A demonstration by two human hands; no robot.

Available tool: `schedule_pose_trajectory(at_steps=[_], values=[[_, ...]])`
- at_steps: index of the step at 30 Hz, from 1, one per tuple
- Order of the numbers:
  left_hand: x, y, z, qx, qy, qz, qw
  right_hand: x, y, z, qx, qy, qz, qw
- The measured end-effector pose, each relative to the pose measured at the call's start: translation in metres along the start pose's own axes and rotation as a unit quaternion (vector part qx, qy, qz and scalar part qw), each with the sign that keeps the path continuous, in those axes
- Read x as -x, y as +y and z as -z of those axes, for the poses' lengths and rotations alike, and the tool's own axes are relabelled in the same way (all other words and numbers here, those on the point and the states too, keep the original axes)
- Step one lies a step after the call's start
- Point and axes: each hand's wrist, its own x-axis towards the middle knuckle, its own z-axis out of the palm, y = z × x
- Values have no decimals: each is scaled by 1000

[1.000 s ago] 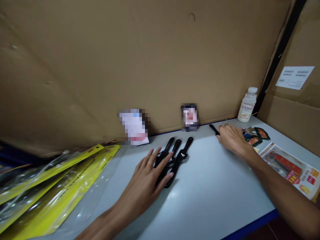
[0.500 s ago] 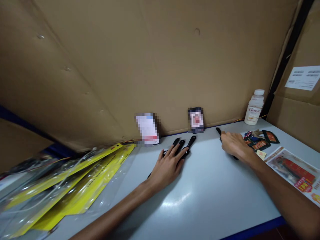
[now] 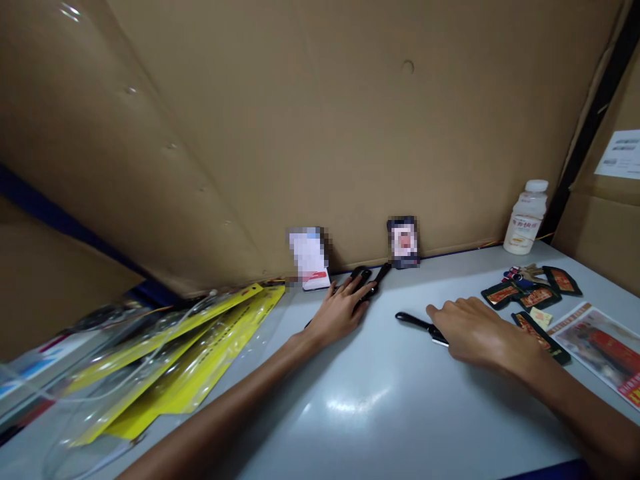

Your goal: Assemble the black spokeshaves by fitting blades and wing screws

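Observation:
My left hand (image 3: 340, 313) lies with spread fingers over a group of black-handled tools (image 3: 383, 273) near the back of the table (image 3: 400, 413). Their handle ends stick out beyond the fingers, while my palm covers the rest. To the right, my right hand (image 3: 485, 333) is closed on another black-handled tool (image 3: 414, 319) just over the tabletop. Its handle points left, and a short pale edge shows beside my fingers; the hand hides the other end, so its exact kind cannot be told.
Yellow-edged clear plastic packages (image 3: 190, 373) spread over the left side. Two blurred cards or phones lean on the cardboard wall (image 3: 300, 133). A white bottle (image 3: 526, 220) stands back right, near keys (image 3: 525, 273), dark green tags (image 3: 537, 295) and a printed leaflet (image 3: 600, 353).
My right hand has come nearer with its tool, whose handle has swung to point left. My left hand has shifted slightly back, with the tools beneath it bunched closer. The view has turned a little left.

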Motion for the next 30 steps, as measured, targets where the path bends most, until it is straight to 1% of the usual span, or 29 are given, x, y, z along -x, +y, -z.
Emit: schedule_pose_trajectory(at_steps=[4, 7, 10, 14, 18, 22, 30], values=[[-4, -5, 5, 1, -10, -23, 1000, 6, -12, 8, 5, -36, 45, 998], [-5, -7, 6, 0, -15, -30, 999, 4, -20, 7, 6, -45, 78, 996], [-5, -7, 5, -1, -18, -30, 999, 2, -24, 1, 3, -35, 107, 994], [-6, -7, 3, -2, -15, -20, 1000, -1, -26, -6, -4, -12, 124, 992], [-11, -11, 2, -4, -11, -11, 1000, -1, -26, -4, -6, -19, 126, 992], [-17, -14, 1, -6, -16, -17, 1000, -2, -26, -2, -8, -24, 135, 991], [-28, -18, 1, -9, -21, -37, 999, -5, -28, -13, -12, 23, 166, 986]])
